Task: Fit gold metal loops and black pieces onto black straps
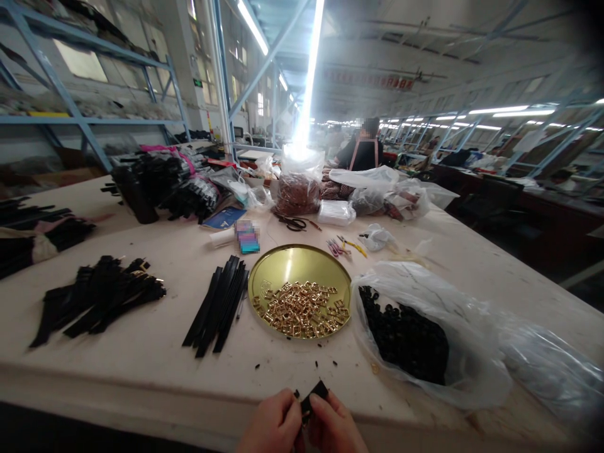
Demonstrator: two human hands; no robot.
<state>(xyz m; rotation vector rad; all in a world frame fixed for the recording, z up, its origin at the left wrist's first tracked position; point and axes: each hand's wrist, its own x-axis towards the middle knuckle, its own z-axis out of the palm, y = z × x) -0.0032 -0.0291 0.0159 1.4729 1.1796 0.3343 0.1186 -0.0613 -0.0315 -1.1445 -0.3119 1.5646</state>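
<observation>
Right hand (336,425): pinching black strap (319,390) under its thumb.
Left hand (274,421): curled, strap just right of it; hold unclear.

Bare smooth-backed left hand (270,425), bare rounded right hand (338,426), uncovered fingers (284,401)

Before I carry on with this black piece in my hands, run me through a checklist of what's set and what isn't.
1. Piece held: ok, the short black piece is in the right hand, with the left hand close against it.
2. Gold buckles to hand: ok, heaped on the round tray beyond the hands.
3. Black strips laid out: ok, left of the tray.
4. Small black parts visible: ok, in the plastic bag at right.
5. Table front free of loose bits: not ok, several lie there.
6. Left hand's grip: cannot tell, its fingertips are hidden.
</observation>
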